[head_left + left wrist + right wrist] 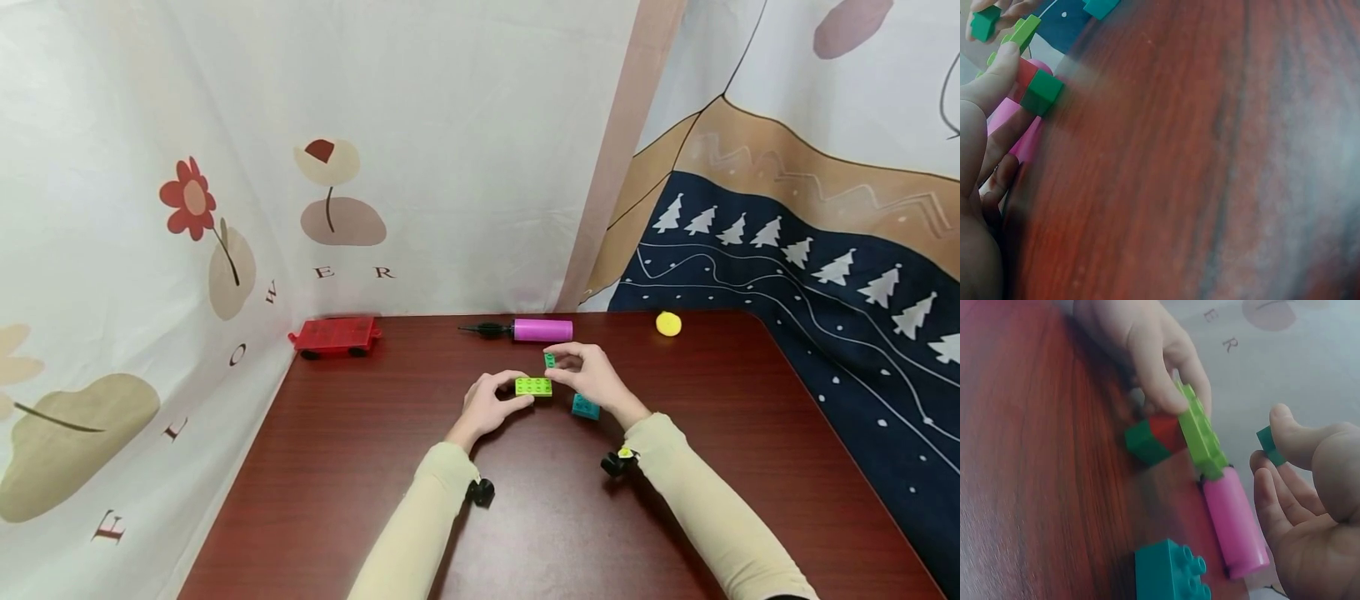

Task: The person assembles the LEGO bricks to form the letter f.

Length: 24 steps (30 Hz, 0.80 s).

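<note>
My left hand (pixel 487 406) grips a lime green toy brick (pixel 533 387) at its left end, thumb in front and fingers behind. Beneath that brick, the right wrist view shows a red brick (pixel 1165 431) and a darker green brick (pixel 1145 445) at the bottom of the stack. Thumb and fingertips of my right hand (pixel 596 375) pinch a small green brick (pixel 550 360), raised just behind the right end of the lime one. Close below my right hand, a teal brick (pixel 585 407) with studs on top sits on the table.
Along the table's back edge lie a red toy wagon (pixel 333 335) at the left, a pink-purple balloon pump (pixel 543 330) behind the hands, and a yellow ball (pixel 668 324) to the right. Printed curtains (pixel 465 167) hang behind the dark red wooden table (pixel 540 517).
</note>
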Available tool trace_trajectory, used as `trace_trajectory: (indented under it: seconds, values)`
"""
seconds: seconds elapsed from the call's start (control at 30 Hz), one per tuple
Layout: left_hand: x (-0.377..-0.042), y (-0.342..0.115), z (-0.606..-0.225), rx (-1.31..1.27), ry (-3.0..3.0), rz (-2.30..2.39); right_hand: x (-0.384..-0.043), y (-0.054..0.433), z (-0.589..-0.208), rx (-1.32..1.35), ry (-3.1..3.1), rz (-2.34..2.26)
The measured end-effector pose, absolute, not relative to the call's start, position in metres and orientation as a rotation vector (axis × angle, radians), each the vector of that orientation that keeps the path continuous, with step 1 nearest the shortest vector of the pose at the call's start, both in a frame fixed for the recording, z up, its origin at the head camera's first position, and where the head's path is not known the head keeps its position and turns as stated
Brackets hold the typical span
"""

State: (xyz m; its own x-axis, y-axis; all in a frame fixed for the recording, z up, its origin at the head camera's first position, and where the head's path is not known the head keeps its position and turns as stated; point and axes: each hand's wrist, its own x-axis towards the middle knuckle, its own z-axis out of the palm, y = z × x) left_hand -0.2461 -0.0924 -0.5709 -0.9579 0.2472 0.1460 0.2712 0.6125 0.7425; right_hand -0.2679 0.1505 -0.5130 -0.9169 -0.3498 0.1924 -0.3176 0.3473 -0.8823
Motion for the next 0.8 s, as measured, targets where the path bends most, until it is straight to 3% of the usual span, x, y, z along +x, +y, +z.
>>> trace_trajectory:
  seconds: [0.8]
  values:
    - [-0.245, -0.093, -0.569, -0.462, -2.788, -1.318, -0.259, 0.128, -0.521, -0.729, 2.501, -1.619]
